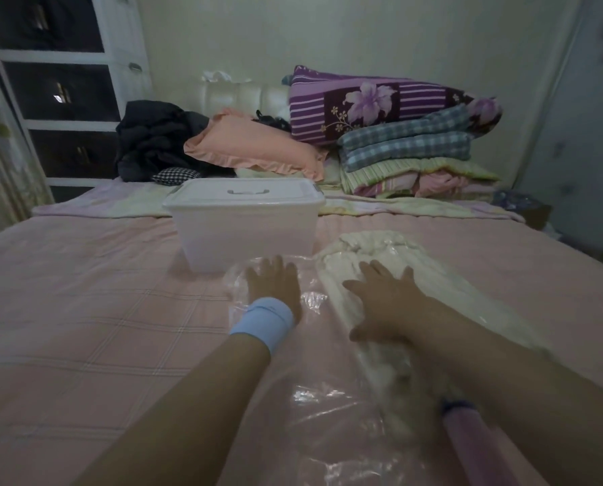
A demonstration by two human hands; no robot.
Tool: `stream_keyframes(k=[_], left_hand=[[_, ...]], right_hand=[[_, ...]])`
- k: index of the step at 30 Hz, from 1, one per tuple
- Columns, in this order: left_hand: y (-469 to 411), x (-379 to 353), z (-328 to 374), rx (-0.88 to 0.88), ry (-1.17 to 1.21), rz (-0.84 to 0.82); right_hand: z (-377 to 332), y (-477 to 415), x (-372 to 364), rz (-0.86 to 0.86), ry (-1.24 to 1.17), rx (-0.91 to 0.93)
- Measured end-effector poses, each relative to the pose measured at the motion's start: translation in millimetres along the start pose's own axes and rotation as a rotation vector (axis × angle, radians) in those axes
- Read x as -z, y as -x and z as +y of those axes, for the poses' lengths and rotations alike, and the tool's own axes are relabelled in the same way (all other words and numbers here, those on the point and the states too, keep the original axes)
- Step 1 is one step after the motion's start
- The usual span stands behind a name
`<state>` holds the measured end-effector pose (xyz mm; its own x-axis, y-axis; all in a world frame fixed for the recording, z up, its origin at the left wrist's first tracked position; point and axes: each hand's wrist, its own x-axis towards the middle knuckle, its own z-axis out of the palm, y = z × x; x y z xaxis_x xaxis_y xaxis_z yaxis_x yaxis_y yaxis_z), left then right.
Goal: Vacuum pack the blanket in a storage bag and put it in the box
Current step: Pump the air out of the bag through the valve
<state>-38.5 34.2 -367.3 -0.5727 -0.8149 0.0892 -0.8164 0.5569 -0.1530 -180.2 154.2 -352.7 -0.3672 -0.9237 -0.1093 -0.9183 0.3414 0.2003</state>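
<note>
Both hands lie flat with fingers straight, gripping nothing: the left hand [273, 285], with a blue wristband [263, 319], presses an empty stretch of the clear storage bag [314, 408], and the right hand [380, 303] presses the cream blanket [356, 254] through the plastic. Nearest, at 5 o'clock beside the right forearm, a pinkish cylinder [468, 447] rests by the bag; it may be a pump, but this cannot be confirmed. The bag is spread on the pink bed [83, 310]. The blanket sits inside along the bag's right side, its long axis running roughly 6 to 12 o'clock, directly under and beyond the right hand, which is the nearer hand to it. The white box [244, 233] stands at 11 o'clock from the left hand, just beyond the bag's far edge, with its lid [244, 194] on. Judgement: air is being pressed out, and the lid must come off before packing. Farther, at 12 o'clock, are a peach pillow [251, 145] and folded bedding [408, 145].
</note>
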Motion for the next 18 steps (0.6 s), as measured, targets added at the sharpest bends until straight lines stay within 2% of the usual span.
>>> stream_keyframes(k=[2,4,5,6,8,11,14,18], left_hand=[[24.0,7.2,21.8,-0.092,0.286,-0.218],[48.7,12.9,32.7,-0.254,0.242,-0.549],[52.0,7.7,32.2,-0.300,0.195,-0.657],[50.3,-2.8,30.4,-0.313,0.174,-0.698],[35.9,-38.4,25.9,-0.291,0.152,-0.656],[16.1,-76.9,23.4,-0.221,0.146,-0.488],[1.2,-78.0,17.8,-0.161,0.087,-0.333],[9.5,-53.9,20.4,-0.222,-0.028,-0.028]], right_hand=[[4.4,15.3,-4.1,-0.080,-0.042,0.002],[7.4,27.7,-10.0,-0.115,-0.028,0.046],[8.8,30.5,-13.7,-0.116,-0.019,0.066],[10.4,30.5,-17.7,-0.109,-0.019,0.075],[11.5,22.6,-26.9,-0.062,-0.011,0.067],[7.7,1.8,-39.0,0.048,0.041,0.027],[2.8,-18.2,-41.8,0.137,0.063,-0.012],[-10.2,-19.6,-30.6,0.223,0.244,-0.004]])
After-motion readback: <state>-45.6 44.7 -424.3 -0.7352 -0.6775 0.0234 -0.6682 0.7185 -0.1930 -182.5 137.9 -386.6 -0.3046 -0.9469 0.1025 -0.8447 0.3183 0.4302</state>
